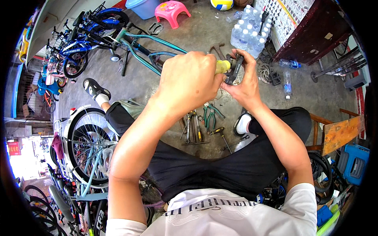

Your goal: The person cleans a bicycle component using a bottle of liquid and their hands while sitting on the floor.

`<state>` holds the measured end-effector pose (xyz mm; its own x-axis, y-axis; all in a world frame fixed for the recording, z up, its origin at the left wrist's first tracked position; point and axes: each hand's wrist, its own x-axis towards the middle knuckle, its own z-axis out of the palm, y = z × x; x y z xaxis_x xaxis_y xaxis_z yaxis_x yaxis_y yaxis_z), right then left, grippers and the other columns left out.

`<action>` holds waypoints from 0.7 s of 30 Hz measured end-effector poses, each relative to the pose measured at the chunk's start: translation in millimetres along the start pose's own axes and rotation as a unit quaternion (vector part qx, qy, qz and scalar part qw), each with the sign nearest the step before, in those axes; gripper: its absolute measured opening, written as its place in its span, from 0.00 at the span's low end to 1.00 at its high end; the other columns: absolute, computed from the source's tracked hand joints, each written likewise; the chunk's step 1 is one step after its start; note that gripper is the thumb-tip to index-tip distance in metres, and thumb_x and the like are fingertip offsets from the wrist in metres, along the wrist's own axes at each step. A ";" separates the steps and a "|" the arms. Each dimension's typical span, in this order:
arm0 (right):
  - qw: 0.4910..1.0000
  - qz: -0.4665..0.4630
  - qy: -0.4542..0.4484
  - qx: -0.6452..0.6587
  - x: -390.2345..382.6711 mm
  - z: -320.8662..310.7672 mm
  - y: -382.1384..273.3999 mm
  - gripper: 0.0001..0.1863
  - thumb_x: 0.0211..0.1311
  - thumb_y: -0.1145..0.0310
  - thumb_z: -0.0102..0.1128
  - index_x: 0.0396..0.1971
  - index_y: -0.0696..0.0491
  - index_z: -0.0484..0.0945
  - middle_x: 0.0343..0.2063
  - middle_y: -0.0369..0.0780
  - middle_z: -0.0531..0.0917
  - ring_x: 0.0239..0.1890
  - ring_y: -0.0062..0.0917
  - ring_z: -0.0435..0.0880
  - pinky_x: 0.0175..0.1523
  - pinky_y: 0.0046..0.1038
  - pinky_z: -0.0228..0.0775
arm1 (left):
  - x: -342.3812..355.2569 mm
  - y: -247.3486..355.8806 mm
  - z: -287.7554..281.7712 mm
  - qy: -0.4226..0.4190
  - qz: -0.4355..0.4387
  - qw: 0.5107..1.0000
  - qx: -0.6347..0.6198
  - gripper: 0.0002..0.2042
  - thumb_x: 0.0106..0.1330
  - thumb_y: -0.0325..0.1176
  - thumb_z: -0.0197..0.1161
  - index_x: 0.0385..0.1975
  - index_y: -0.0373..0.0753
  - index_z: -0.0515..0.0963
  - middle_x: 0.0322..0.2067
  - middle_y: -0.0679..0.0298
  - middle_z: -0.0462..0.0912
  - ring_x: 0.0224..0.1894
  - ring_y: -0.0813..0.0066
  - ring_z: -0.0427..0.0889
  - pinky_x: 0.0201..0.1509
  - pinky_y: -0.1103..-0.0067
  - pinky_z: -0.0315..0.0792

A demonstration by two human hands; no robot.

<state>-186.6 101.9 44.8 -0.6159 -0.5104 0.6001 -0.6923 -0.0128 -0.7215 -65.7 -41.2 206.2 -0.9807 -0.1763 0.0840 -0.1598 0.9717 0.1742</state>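
Note:
My left hand (pixel 193 76) is closed around a yellow, see-through cylindrical thing (pixel 223 67), a tool handle or small bottle; most of it is hidden in the fist. In my right hand (pixel 247 80), between thumb and fingers, is a black part (pixel 236 70) that looks like a bicycle pedal. The yellow end points at this part, close to it or touching. Behind my left fist a teal bicycle frame (pixel 139 51) lies on the floor. Below my hands lie green-handled pliers (pixel 212 116), a yellow-and-black screwdriver (pixel 199 129) and a T-handled tool (pixel 220 133).
Wrapped water bottles (pixel 249 34) stand at the back right, near a dark red cabinet (pixel 311 29). A pink stool (pixel 172 11) is at the back. Blue bicycles (pixel 76 51) and a bicycle wheel (pixel 88 143) are on the left. A wooden stool (pixel 341 133) is at the right.

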 end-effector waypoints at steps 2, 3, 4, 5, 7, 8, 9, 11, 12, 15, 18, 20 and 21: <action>1.000 0.006 0.002 -0.005 0.7 -0.2 -1.7 0.59 0.42 0.64 0.94 0.73 0.54 0.62 0.64 0.47 0.74 0.64 0.40 0.80 0.70 0.40 0.74 | 1.8 0.8 -3.1 -0.003 -0.002 1.000 0.006 0.15 0.65 0.43 0.72 0.39 0.36 0.88 0.32 0.51 0.88 0.38 0.44 0.89 0.41 0.54 0.81; 1.000 0.009 0.003 -0.002 0.9 -0.8 -1.4 0.59 0.42 0.64 0.94 0.73 0.54 0.62 0.64 0.47 0.74 0.64 0.40 0.80 0.71 0.40 0.74 | 2.9 1.4 -3.4 -0.006 -0.002 1.000 0.007 0.15 0.65 0.43 0.72 0.39 0.36 0.88 0.32 0.51 0.88 0.38 0.44 0.89 0.41 0.54 0.81; 1.000 0.011 0.004 0.001 1.5 -1.3 -0.7 0.59 0.42 0.64 0.94 0.73 0.54 0.62 0.64 0.47 0.75 0.65 0.40 0.80 0.71 0.40 0.74 | 3.8 1.5 -2.7 -0.006 -0.001 1.000 0.004 0.15 0.65 0.43 0.72 0.39 0.36 0.88 0.33 0.51 0.89 0.38 0.44 0.89 0.41 0.55 0.81; 1.000 0.013 0.005 0.004 1.6 -2.1 -0.3 0.60 0.42 0.63 0.94 0.73 0.54 0.62 0.64 0.47 0.75 0.65 0.40 0.80 0.71 0.40 0.73 | 4.6 1.7 -2.0 -0.007 0.000 1.000 0.001 0.15 0.65 0.43 0.72 0.40 0.36 0.88 0.33 0.50 0.89 0.38 0.44 0.89 0.41 0.55 0.81; 1.000 0.023 0.003 0.018 1.6 -2.4 -1.7 0.59 0.43 0.63 0.93 0.73 0.54 0.62 0.64 0.46 0.75 0.66 0.39 0.80 0.73 0.40 0.73 | 3.6 1.6 -1.5 -0.005 0.000 1.000 -0.002 0.16 0.65 0.44 0.72 0.41 0.36 0.88 0.34 0.50 0.89 0.38 0.44 0.89 0.42 0.55 0.81; 0.999 0.027 0.001 0.025 1.5 -2.4 -2.3 0.59 0.43 0.63 0.93 0.73 0.54 0.62 0.64 0.46 0.75 0.66 0.38 0.80 0.74 0.40 0.72 | 2.6 1.2 -0.6 -0.002 0.000 1.000 -0.003 0.17 0.66 0.44 0.72 0.42 0.36 0.88 0.34 0.50 0.89 0.39 0.45 0.89 0.42 0.56 0.81; 0.998 0.038 -0.001 0.048 1.6 -2.6 -2.6 0.59 0.44 0.63 0.93 0.74 0.54 0.61 0.65 0.46 0.75 0.67 0.37 0.79 0.75 0.40 0.71 | 2.1 0.7 0.4 0.000 0.001 1.000 -0.004 0.17 0.66 0.45 0.72 0.43 0.37 0.88 0.35 0.50 0.89 0.39 0.45 0.89 0.42 0.56 0.81; 0.994 0.059 -0.006 0.093 1.8 -2.6 -3.3 0.59 0.45 0.64 0.93 0.74 0.53 0.60 0.66 0.45 0.75 0.69 0.35 0.79 0.77 0.39 0.70 | -0.3 -0.5 3.0 0.014 -0.003 1.000 -0.023 0.18 0.66 0.45 0.72 0.47 0.37 0.88 0.36 0.50 0.89 0.39 0.46 0.89 0.42 0.57 0.81; 0.991 0.070 -0.002 0.117 2.5 -2.6 -3.6 0.59 0.45 0.64 0.93 0.74 0.53 0.59 0.67 0.45 0.74 0.69 0.35 0.79 0.77 0.39 0.69 | -1.2 -0.8 3.7 0.020 -0.004 0.999 -0.032 0.19 0.66 0.46 0.72 0.48 0.38 0.88 0.37 0.50 0.89 0.39 0.46 0.89 0.42 0.57 0.81; 0.982 0.094 0.006 0.166 4.9 -3.3 -4.2 0.60 0.46 0.64 0.93 0.74 0.53 0.58 0.68 0.44 0.74 0.70 0.34 0.78 0.78 0.40 0.69 | -5.9 -0.4 3.3 0.036 -0.040 0.994 -0.090 0.21 0.66 0.46 0.73 0.53 0.38 0.88 0.38 0.49 0.90 0.38 0.48 0.90 0.43 0.60 0.81; 0.983 0.095 0.006 0.158 6.5 -4.5 -4.3 0.60 0.45 0.63 0.94 0.74 0.52 0.57 0.68 0.44 0.75 0.69 0.34 0.78 0.78 0.40 0.69 | -7.4 -3.9 4.7 0.056 -0.045 0.993 -0.090 0.22 0.66 0.44 0.73 0.54 0.37 0.87 0.39 0.48 0.90 0.36 0.50 0.90 0.42 0.62 0.82; 0.987 0.081 0.008 0.140 6.9 -5.6 -3.7 0.61 0.44 0.60 0.94 0.74 0.52 0.58 0.67 0.44 0.77 0.69 0.35 0.79 0.77 0.41 0.69 | -7.7 -2.5 5.8 0.060 -0.043 0.992 -0.102 0.22 0.66 0.44 0.73 0.54 0.36 0.87 0.39 0.48 0.90 0.36 0.50 0.90 0.42 0.62 0.81; 0.990 0.077 0.007 0.117 7.1 -6.6 -4.2 0.61 0.44 0.59 0.94 0.74 0.52 0.59 0.66 0.44 0.77 0.68 0.35 0.79 0.77 0.41 0.69 | -7.7 -1.9 6.1 0.062 -0.042 0.991 -0.107 0.22 0.66 0.44 0.73 0.54 0.35 0.87 0.39 0.48 0.90 0.36 0.50 0.90 0.42 0.62 0.81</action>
<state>-190.5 104.1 54.4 -0.7136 -0.5091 0.4813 -0.4850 -0.1368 -0.8638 -58.5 -40.7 199.3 -0.9417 -0.2858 0.1775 -0.1997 0.8994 0.3889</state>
